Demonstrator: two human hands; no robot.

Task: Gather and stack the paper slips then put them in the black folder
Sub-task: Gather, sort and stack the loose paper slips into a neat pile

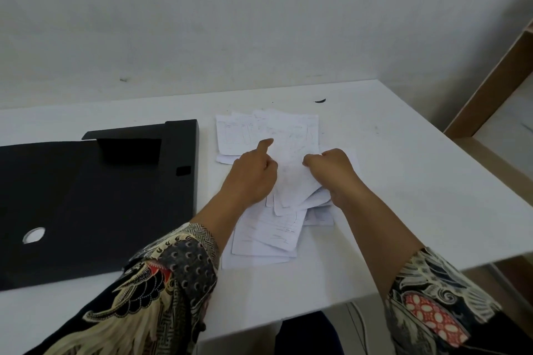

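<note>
Several white paper slips point(268, 130) with faint pencil marks lie in a loose, overlapping heap in the middle of the white table. My right hand point(331, 166) is closed on a small bundle of slips point(294, 190) held above the heap. My left hand point(253, 173) rests against the left side of that bundle, its index finger stretched out over the far slips. The black folder point(95, 199) lies open and flat to the left of the heap, apart from the slips.
The white table point(403, 181) ends at a front edge near my right forearm and a right edge by a wooden shelf frame point(496, 81). A white wall stands right behind the table. A small dark scrap point(320, 101) lies at the far edge.
</note>
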